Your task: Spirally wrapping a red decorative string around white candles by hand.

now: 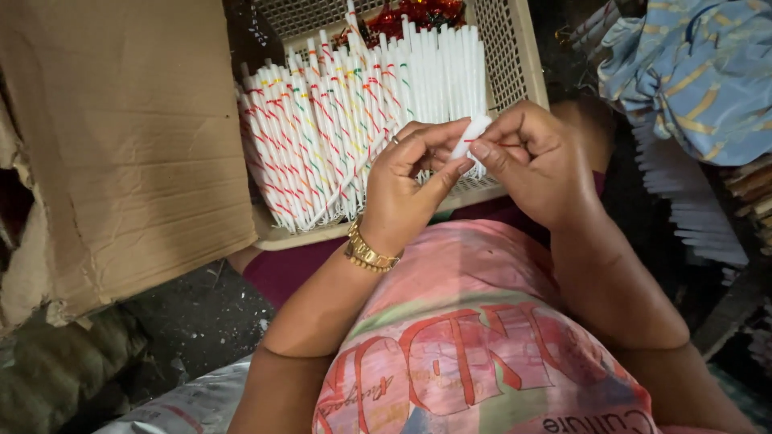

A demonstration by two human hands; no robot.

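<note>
Cramped home workshop — crate of paper tubes [354,120], cardboard [121,145], sacks.

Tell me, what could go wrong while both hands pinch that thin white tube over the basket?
1. The white tube is pinched only at the fingertips of the left hand and right hand; it might bend or slip.
2. The stacked tubes lean in the basket; a nudge could topple them.
</note>
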